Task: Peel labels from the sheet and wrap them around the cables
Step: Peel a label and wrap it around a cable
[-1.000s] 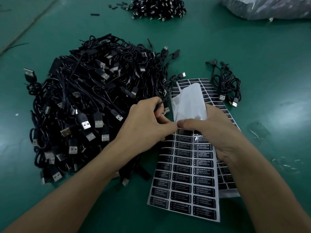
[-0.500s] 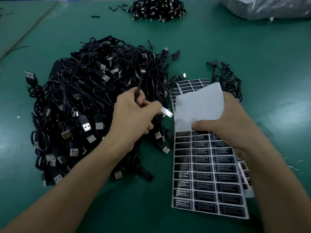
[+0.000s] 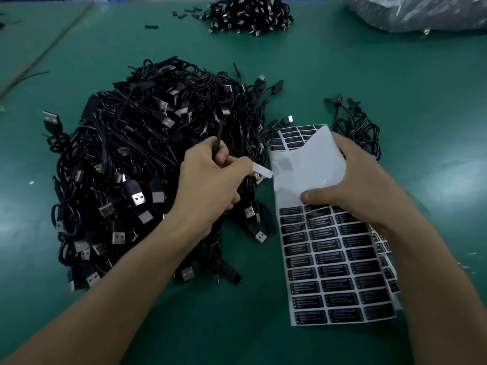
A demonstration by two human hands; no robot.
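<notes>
Pinching label [image 3: 262,172], left hand [image 3: 210,185] hides cable [image 3: 219,138] lower part; sheet [image 3: 329,259] print unreadable.

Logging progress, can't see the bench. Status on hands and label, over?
Left hand pinches peeled label, holds cable. Right hand grips label sheet. Label not yet wrapped. Cable pile below left hand, nothing blocking.

Left hand [image 3: 208,185] pinches a peeled label [image 3: 262,172] and cable [image 3: 218,139]; right hand [image 3: 353,188] grips the label sheet [image 3: 334,259].

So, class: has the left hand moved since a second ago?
Yes. The left hand has drawn leftward off the label sheet, carrying a peeled label, and is now over the cable pile.
</notes>
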